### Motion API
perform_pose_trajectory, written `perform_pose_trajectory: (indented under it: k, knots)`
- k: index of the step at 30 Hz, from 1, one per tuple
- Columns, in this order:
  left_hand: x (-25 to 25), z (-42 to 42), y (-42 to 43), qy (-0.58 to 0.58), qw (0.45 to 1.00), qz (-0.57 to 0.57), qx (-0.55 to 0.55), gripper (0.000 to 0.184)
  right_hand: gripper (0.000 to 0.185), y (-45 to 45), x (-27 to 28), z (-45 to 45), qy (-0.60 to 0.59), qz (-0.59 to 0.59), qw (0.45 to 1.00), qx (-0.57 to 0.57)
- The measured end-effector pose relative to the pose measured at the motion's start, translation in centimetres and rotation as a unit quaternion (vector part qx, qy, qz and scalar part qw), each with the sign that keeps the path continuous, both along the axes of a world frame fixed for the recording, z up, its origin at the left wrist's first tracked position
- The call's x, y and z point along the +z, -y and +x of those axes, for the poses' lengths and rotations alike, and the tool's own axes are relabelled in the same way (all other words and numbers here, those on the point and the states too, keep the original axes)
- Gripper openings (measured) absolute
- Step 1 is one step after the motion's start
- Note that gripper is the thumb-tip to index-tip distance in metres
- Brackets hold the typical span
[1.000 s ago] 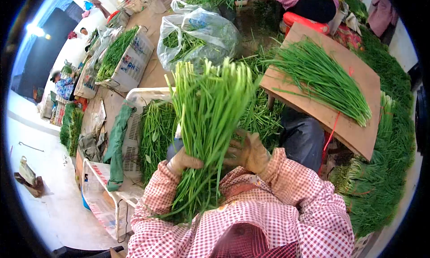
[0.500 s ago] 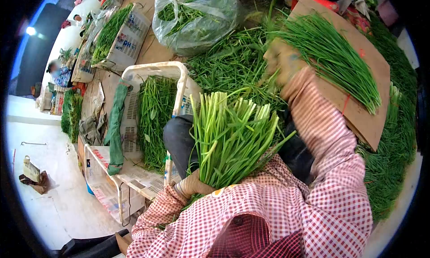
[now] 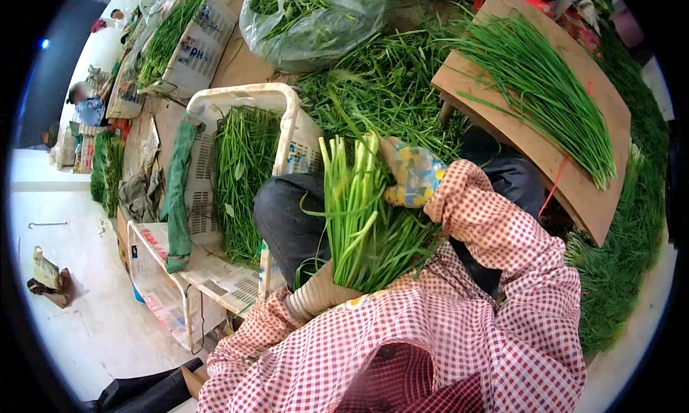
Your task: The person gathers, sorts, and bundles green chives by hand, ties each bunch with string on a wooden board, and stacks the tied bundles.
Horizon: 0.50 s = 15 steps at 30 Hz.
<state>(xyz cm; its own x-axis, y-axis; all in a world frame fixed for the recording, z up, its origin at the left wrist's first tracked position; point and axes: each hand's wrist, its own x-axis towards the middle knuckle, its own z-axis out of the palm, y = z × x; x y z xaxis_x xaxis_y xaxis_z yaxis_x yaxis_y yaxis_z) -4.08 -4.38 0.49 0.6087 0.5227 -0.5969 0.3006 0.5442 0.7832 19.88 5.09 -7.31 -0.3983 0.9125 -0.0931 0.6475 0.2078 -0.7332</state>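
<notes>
Sleeves [image 3: 495,216] are checked red, trousers [image 3: 283,205] dark, right glove [image 3: 418,175] patterned yellow-blue.

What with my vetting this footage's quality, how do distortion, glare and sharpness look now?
In the head view, wide-angle distortion bows the board inside black corners; in that view too, a small bluish light glares at upper left, and the right hand looks fairly sharp, but the distant person's head is blurred.

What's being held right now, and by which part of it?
A bunch of green stalks: the left hand grips it low down, away from the pale stem ends. The right hand is at those ends; whether it grips any, I can't tell.
</notes>
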Motion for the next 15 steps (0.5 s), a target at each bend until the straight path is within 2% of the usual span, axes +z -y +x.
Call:
perform_pose_trajectory:
  k: [1, 4, 6, 7, 10, 12, 13, 14, 15]
  knots:
    - [-0.8, -0.1, 0.3, 0.046, 0.999, 0.009, 0.006, 0.063, 0.081, -0.5, -1.0, -0.3, -0.003, -0.025, 1.0, 0.002]
    - [-0.3, -0.2, 0.3, 0.012, 1.0, 0.004, -0.002, 0.06, 0.068, -1.8, -3.3, -1.0, -0.008, -0.095, 0.995, 0.008]
    - [-2.4, -0.7, 0.5, 0.044, 0.999, -0.003, 0.015, 0.058, 0.059, -2.6, -4.5, -1.2, -0.012, -0.129, 0.992, 0.006]
    - [-3.2, -0.9, 0.4, 0.004, 0.985, 0.154, -0.079, 0.067, 0.055, -3.1, -5.0, -1.3, -0.014, -0.147, 0.989, 0.006]
    - [-3.6, -0.8, 0.1, -0.044, 0.96, 0.231, -0.153, 0.076, 0.043, -4.7, -6.1, -1.3, -0.016, -0.193, 0.981, -0.006]
    - [-2.3, -0.2, 0.3, 0.028, 0.999, 0.017, 0.034, 0.053, 0.037, -6.3, -6.8, -0.7, -0.016, -0.221, 0.974, -0.033]
    - [-2.8, -0.5, -0.4, 0.018, 0.988, 0.125, -0.084, 0.052, 0.034, -7.7, -7.2, 0.2, -0.011, -0.228, 0.972, -0.057]
    - [-2.9, -0.5, -0.8, 0.02, 0.989, 0.125, -0.081, 0.052, 0.031, -9.1, -7.3, 1.6, 0.013, -0.209, 0.973, -0.095]
    - [-3.1, -0.3, -1.3, -0.049, 0.943, 0.289, -0.158, 0.051, 0.032, -8.2, 0.0, 2.3, 0.154, -0.145, 0.97, -0.123]
